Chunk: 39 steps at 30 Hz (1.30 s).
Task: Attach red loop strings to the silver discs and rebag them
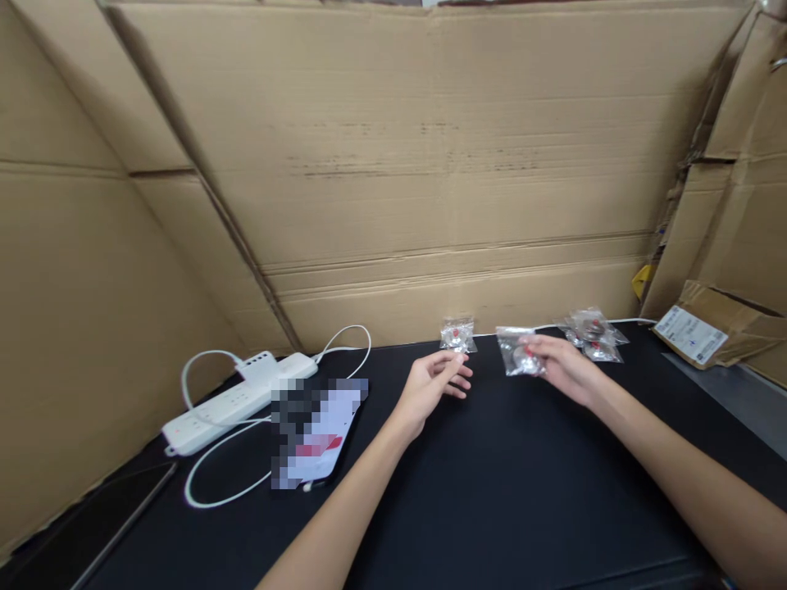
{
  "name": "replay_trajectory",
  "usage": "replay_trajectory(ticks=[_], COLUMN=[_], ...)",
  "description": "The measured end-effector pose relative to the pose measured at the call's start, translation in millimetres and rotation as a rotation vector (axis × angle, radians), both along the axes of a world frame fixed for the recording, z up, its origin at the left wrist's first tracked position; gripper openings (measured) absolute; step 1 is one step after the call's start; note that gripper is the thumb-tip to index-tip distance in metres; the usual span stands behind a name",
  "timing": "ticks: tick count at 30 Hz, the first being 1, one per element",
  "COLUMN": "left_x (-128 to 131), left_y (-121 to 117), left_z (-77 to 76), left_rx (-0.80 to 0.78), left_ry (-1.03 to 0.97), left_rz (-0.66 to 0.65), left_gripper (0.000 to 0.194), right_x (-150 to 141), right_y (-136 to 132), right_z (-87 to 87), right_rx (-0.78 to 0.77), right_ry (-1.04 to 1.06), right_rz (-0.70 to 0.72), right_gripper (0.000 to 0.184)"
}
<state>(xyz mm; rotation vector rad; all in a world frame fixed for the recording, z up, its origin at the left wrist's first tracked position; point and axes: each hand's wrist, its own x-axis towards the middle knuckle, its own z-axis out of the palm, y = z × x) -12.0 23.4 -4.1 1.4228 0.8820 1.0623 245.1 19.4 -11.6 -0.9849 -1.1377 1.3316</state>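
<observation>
My right hand (562,365) pinches a small clear plastic bag (511,357) with a round silvery thing and a bit of red in it, held a little above the black table top. Just left of it, my left hand (435,383) is bent with its fingers apart and nothing in them. Beyond those fingertips a similar clear bag (458,334) lies near the cardboard wall. Several more such bags (595,332) are piled to the right, behind my right hand. What exactly the round pieces are I cannot tell.
A white power strip (230,403) with white cables lies at the left, beside a partly blurred phone-like device (323,434). A dark flat panel (102,524) is at front left. At right stands a small open cardboard box (707,328). Cardboard walls (430,164) enclose the table.
</observation>
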Motion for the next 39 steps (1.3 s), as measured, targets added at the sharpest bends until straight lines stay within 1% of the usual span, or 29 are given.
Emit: replay_trajectory(ticks=[2, 3, 6, 8, 10, 12, 16, 20, 22, 23, 25, 27, 29, 31, 34, 37, 39], left_x=[-1, -1, 1, 2, 3, 3, 3, 3, 4, 4, 4, 4, 4, 4, 4, 4, 4], left_y=[2, 2, 3, 4, 4, 5, 5, 5, 5, 5, 5, 4, 4, 4, 4, 3, 3], left_z=[-1.8, -2.9, -6.6, -8.5, -9.7, -10.4, -11.8, -12.2, -11.4, -11.0, -10.5, -11.1, -12.3, -13.2, -12.7, -11.3, -11.3], left_rx=[-0.02, -0.032, -0.051, -0.048, -0.044, -0.044, -0.041, -0.044, -0.039, -0.034, -0.022, -0.014, -0.015, -0.016, -0.007, -0.003, -0.008], left_ry=[0.009, 0.012, 0.042, 0.071, 0.09, 0.101, 0.127, 0.139, 0.148, 0.155, 0.17, 0.175, 0.169, 0.168, 0.174, 0.183, 0.181], left_rz=[0.003, -0.008, -0.06, -0.081, -0.084, -0.08, -0.064, -0.075, -0.091, -0.094, -0.091, -0.086, -0.082, -0.077, -0.081, -0.081, -0.076], left_gripper=[0.039, 0.039, 0.039, 0.038, 0.037, 0.036, 0.032, 0.033, 0.034, 0.034, 0.034, 0.034, 0.034, 0.034, 0.031, 0.03, 0.03], right_x=[28, 44, 89, 114, 133, 145, 153, 145, 139, 136, 132, 130, 130, 131, 135, 135, 129], right_y=[14, 21, 42, 54, 64, 72, 77, 68, 62, 58, 53, 51, 52, 54, 57, 55, 50], right_z=[2.0, 2.7, 4.6, 6.2, 7.2, 5.9, -3.9, -13.0, -16.4, -18.5, -24.3, -31.8, -39.4, -45.3, -49.7, -47.5, -41.4], right_rx=[0.068, 0.069, 0.056, 0.056, 0.075, 0.107, 0.199, 0.295, 0.389, 0.445, 0.535, 0.561, 0.553, 0.545, 0.538, 0.525, 0.552], right_ry=[-0.201, -0.248, -0.369, -0.487, -0.63, -0.781, -1.038, -1.199, -1.344, -1.438, -1.622, -1.733, -1.78, -1.785, -1.772, -1.758, -1.729], right_rz=[-0.251, -0.33, -0.502, -0.615, -0.704, -0.756, -0.776, -0.835, -0.848, -0.825, -0.726, -0.62, -0.572, -0.554, -0.528, -0.538, -0.617], right_gripper=[0.029, 0.027, 0.023, 0.022, 0.024, 0.026, 0.033, 0.049, 0.054, 0.054, 0.054, 0.054, 0.053, 0.053, 0.054, 0.053, 0.052])
